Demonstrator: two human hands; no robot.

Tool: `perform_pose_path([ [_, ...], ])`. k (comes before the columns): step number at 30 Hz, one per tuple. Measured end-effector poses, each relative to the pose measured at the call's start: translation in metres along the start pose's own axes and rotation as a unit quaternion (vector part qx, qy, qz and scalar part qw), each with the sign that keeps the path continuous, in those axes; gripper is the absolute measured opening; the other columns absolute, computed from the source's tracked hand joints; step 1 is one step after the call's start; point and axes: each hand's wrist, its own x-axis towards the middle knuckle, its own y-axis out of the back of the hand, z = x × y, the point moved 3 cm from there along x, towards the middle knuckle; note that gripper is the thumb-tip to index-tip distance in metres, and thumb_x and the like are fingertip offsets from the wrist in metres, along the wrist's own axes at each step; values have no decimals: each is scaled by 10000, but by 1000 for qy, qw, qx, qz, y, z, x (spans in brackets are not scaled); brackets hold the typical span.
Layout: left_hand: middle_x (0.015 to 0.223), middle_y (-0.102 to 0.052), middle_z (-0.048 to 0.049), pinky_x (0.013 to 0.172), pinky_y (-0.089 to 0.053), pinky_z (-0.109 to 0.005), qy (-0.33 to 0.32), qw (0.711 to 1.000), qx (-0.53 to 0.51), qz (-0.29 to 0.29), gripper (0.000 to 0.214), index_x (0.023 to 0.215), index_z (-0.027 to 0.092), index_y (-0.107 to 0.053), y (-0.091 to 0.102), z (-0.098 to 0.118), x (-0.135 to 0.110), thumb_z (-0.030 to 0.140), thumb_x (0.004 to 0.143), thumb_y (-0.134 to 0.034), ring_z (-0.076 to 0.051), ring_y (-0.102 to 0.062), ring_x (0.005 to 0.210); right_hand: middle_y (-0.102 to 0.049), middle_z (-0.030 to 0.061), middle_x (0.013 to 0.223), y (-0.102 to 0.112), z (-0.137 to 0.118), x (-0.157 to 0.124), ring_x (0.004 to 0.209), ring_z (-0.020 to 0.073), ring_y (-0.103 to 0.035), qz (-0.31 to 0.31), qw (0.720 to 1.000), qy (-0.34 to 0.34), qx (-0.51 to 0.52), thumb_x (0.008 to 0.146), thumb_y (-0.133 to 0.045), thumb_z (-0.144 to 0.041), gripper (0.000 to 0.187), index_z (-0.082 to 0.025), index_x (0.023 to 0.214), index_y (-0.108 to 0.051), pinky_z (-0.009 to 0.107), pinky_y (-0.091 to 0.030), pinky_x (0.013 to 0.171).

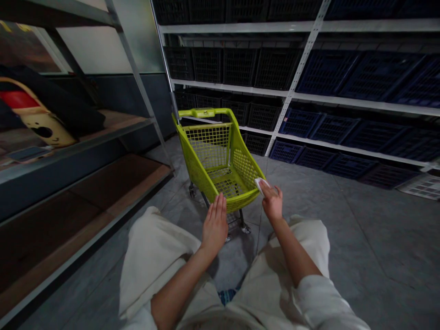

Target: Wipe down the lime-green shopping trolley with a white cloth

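A small lime-green shopping cart stands on the floor in front of my knees, its near rim facing me. My left hand lies flat by the rim's near left side, fingers stretched out and together, holding nothing; whether the fingertips touch the plastic I cannot tell. At the rim's near right corner, my right hand presses a folded white cloth or tissue between its fingers. The cart's basket shows bare grid walls and floor.
On the left runs a metal rack with wooden shelves, holding a yellow bag with a smiling face. White shelving behind the cart carries black crates and blue crates. Grey tiled floor lies to the right.
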Motion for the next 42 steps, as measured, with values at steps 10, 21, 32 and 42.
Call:
perform_pose_path([
  [10, 1648, -260, -179, 1228, -292, -438, 16, 1000, -3, 15, 828, 1600, 66, -5, -3, 0, -1, 94, 870, -396, -253, -200, 1544, -621, 83, 1413, -7, -140, -12, 1367, 197, -500, -70, 985, 97, 123, 738, -449, 30, 696, -177, 1394, -558, 374, -335, 1139],
  [21, 1673, -208, -124, 1255, -194, -503, -13, 999, -14, -33, 846, 1597, 103, -136, 12, -5, 0, 89, 806, -437, -239, -170, 1555, -614, 65, 1426, -1, -9, 2, 1370, 187, -513, -22, 999, 23, 33, 702, -426, 31, 751, -228, 1394, -558, 431, -255, 1168],
  [32, 1661, -220, -170, 1245, -215, -531, 21, 998, 37, -54, 754, 1565, 21, -244, 14, 5, 4, 143, 846, -436, -284, -178, 1552, -567, 72, 1475, -10, -120, -23, 1437, 175, -428, -37, 994, 75, 77, 712, -423, 43, 789, -196, 1462, -480, 382, -264, 1184],
  [42, 1673, -161, -147, 1252, -203, -507, 15, 996, 43, -81, 750, 1570, 38, -232, 22, 0, 5, 168, 863, -449, -254, -164, 1556, -547, 56, 1494, 0, -45, -13, 1429, 179, -449, -41, 991, 116, 57, 685, -403, 56, 858, -227, 1494, -439, 425, -230, 1195],
])
